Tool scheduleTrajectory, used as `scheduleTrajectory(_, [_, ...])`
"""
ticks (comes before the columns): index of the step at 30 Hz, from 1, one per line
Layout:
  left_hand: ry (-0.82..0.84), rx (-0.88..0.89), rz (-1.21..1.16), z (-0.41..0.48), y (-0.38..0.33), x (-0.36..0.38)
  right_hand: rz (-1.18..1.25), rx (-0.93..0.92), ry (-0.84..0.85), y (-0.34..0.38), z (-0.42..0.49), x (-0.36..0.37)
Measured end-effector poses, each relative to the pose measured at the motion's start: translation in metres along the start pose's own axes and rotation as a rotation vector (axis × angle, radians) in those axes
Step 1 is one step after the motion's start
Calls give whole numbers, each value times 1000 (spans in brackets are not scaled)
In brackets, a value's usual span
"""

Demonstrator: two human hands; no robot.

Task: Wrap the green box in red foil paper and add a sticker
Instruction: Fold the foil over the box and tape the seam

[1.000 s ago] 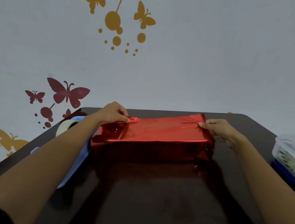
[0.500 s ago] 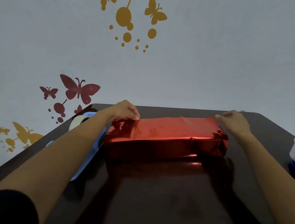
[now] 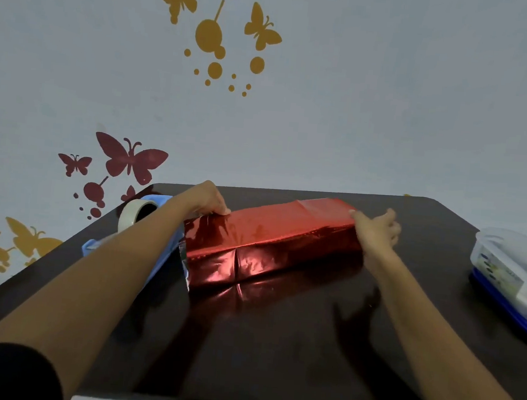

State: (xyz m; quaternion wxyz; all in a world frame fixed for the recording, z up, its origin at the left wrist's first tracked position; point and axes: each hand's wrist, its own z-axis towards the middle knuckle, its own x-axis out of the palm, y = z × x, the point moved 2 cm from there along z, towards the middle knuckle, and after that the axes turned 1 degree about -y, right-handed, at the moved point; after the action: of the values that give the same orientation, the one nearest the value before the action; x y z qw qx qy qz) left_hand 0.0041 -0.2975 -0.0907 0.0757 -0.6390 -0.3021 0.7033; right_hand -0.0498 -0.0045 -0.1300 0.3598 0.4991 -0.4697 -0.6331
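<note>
While the left hand (image 3: 204, 198) sets bent fingertips on top of a long box wrapped in shiny red foil paper (image 3: 268, 241) at its left end, thumb hidden so a pinch cannot be told, the right hand (image 3: 376, 229) lies spread against the right end. The box rests slantwise near the far edge of the dark glossy surface (image 3: 276, 343). A pale tape roll (image 3: 133, 213) stands at the left edge, and a clear blue-based plastic tub (image 3: 508, 272) sits at the right edge.
</note>
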Motion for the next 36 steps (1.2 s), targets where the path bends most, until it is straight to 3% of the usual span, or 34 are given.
scheduleTrajectory(3, [4,-97,-14,-14,-4,0,63,126,120,-12,-33,13])
scheduleTrajectory(6, [61,-166,-67,-34,-7,0,208,254,404,-19,-57,22])
scheduleTrajectory(10, [248,-231,-259,-73,-14,8,243,172,562,-10,-67,12])
scheduleTrajectory(15, [306,-224,-708,-122,-33,54,-60,45,671,12,-59,3])
scheduleTrajectory(18, [274,-185,-797,-139,-34,70,-245,18,756,20,-49,1])
scheduleTrajectory(21, [-33,-94,-631,-129,-5,51,-381,-39,809,28,-37,4])
scheduleTrajectory(24, [-376,127,-249,-112,17,24,-496,-73,838,30,-31,6])
scheduleTrajectory(27, [-346,403,228,-91,13,17,-593,-125,833,30,-26,8])
scheduleTrajectory(29, [-267,478,444,-74,7,22,-624,-151,830,32,-24,9])
scheduleTrajectory(32, [-185,513,559,-56,-3,35,-642,-191,825,32,-22,10])
scheduleTrajectory(36, [-210,507,512,-58,-12,45,-580,-246,790,31,-18,11])
